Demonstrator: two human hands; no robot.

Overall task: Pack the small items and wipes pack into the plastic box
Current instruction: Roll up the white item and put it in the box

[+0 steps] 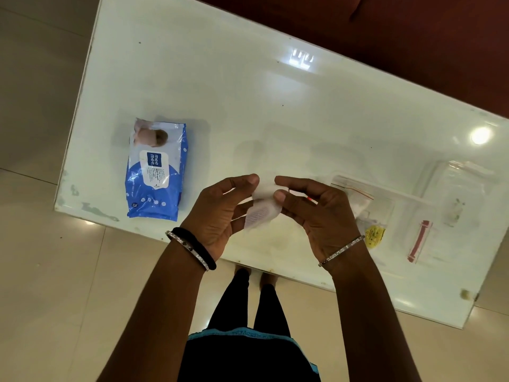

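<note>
Two hands work above one broad white bench (248,92), its glossy top throwing back ceiling lights and its near edge chipped. Largest of the things on it is the wipes pack (156,168), lying flat well to the left: a soft blue-and-white film pouch, plump and pillow-shaped, with a stick-on flap on top. It looks moderately heavy for its size, yielding and a little slick, so I would take it across its width, pinching the long sides, not by the crimped ends.

At the far right lies what seems to be the clear plastic box (462,194), so transparent against the white that its outline is hard to fix; whether it is open I cannot tell. Just beside it lie thin zip bags (420,241) with red closure strips, one near a small yellow tag (374,233). They are limp, light and slippery, best lifted by the stiffer strip edge.

Smallest is the white sachet (261,208), held in the air over the bench's near edge. The left hand (220,216) pinches its left side between thumb and fingers, and the right hand (319,213) pinches the right. It appears flat, papery and nearly weightless, with a finely ribbed panel; a gentle edge grip should suffice.
</note>
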